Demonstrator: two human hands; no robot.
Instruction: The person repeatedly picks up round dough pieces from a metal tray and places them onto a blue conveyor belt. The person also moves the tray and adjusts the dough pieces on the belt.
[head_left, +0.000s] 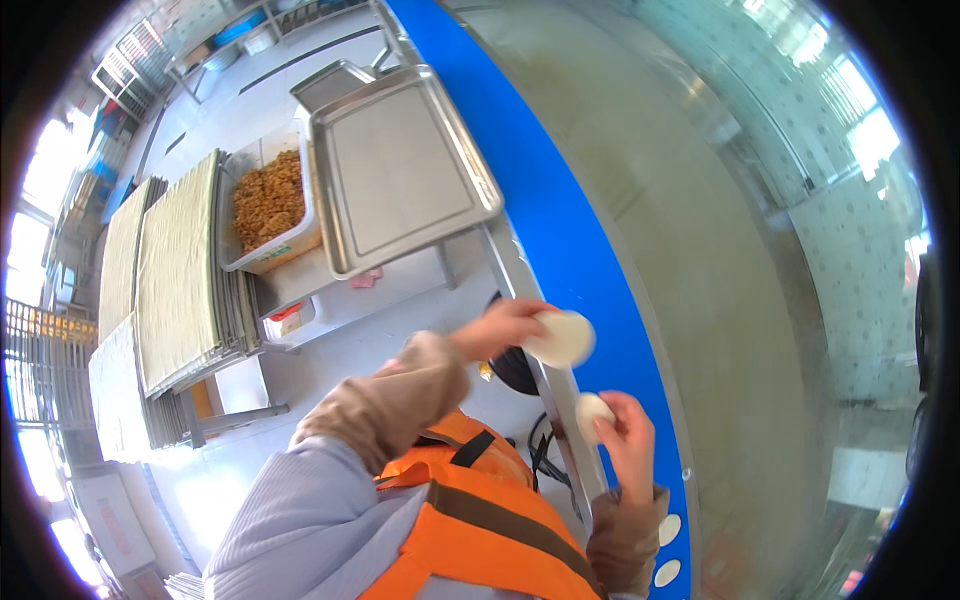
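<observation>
My left hand (504, 328) grips the edge of a pale round dough wrapper (560, 340), or a small stack of them, over the near edge of the blue conveyor belt (600, 277). Lower and to the right, my right hand (630, 435) pinches a smaller-looking pale dough round (595, 418) between thumb and fingers. Both rounds are slightly blurred, and whether each is one piece or several cannot be told. Beyond my right wrist, a flat dough round (669, 529) and another dough round (667, 573) lie on the belt.
A metal tray (397, 165) leans against the belt's frame. Beside it stands a plastic tub (311, 217) of brown crumbly filling (268, 201). Farther left are stacks of cloth-covered boards (180, 262). Black cables (551, 457) hang below the belt's metal edge.
</observation>
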